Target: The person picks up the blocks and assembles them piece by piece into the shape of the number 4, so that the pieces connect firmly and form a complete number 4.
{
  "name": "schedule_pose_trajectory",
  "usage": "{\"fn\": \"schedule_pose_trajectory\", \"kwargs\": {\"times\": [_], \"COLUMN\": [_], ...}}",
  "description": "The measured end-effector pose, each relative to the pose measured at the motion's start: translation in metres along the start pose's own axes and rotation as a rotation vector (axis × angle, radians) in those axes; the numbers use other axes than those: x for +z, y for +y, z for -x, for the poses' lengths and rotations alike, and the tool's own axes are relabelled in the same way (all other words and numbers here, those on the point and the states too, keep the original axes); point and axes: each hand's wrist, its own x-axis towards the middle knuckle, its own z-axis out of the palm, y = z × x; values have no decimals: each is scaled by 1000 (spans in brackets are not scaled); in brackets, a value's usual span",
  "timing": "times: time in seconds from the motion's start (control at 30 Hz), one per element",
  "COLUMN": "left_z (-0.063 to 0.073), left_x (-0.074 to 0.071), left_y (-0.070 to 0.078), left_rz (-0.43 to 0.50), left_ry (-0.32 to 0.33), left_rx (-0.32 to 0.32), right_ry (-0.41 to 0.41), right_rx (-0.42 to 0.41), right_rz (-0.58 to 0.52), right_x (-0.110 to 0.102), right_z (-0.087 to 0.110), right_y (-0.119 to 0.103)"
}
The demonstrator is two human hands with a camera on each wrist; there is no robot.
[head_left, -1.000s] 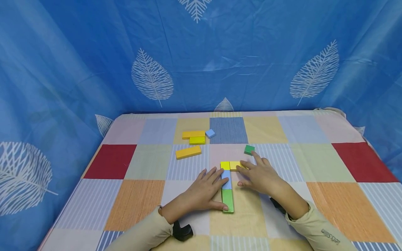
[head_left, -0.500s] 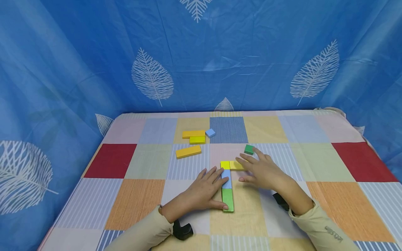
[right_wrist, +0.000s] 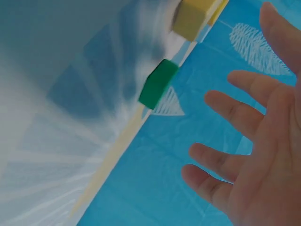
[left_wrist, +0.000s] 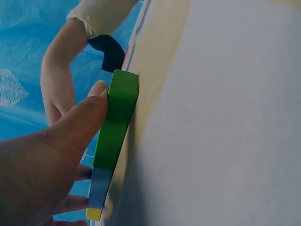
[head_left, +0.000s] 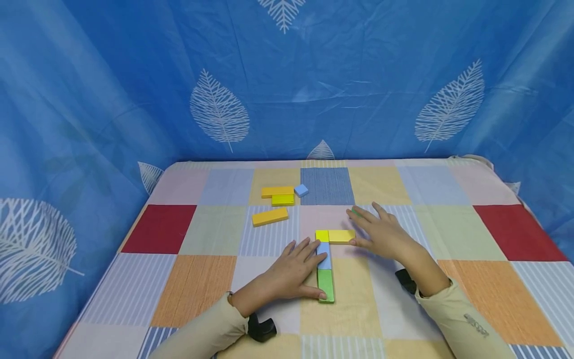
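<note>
The green oblong block [left_wrist: 115,122] and blue block [head_left: 325,248] are touched by the left hand [head_left: 287,274], its fingers spread. A yellow square block [head_left: 322,236] is set at the row's far end, with a yellow oblong block [head_left: 342,236] placed against its right side. The small green block [right_wrist: 159,84] is partly hidden by the right hand [head_left: 383,234], whose outstretched fingers are wrapped around nothing.

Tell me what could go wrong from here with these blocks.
The left hand touches the long green block and the blue block; a slip might push their line crooked.

The right hand, fingers spread, mostly hides the small green block in the head view, so a careless reach could knock it away.

The right thumb is near the end of the pale yellow block and may nudge it.
</note>
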Motion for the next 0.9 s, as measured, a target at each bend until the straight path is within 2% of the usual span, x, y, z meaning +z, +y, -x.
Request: {"fn": "schedule_pose_trajectory", "kwargs": {"times": [0.2, 0.43, 0.67, 0.9], "left_z": [-1, -3, -4, 0], "left_x": [2, 2, 3, 2], "left_y": [-2, -3, -1, -2], "left_rz": [3, 4, -17, -25], "left_ry": [16, -20, -32, -21], "left_rx": [13, 2, -5, -9], "right_ry": [-41, -68, -78, -106], "right_rx": [4, -40, -124, -237], "right_rz": [-25, -37, 39, 112], "right_x": [-3, -12, -18, -20], "right_z": [-15, -52, -90, -123], "right_y": [7, 9, 4, -15]}}
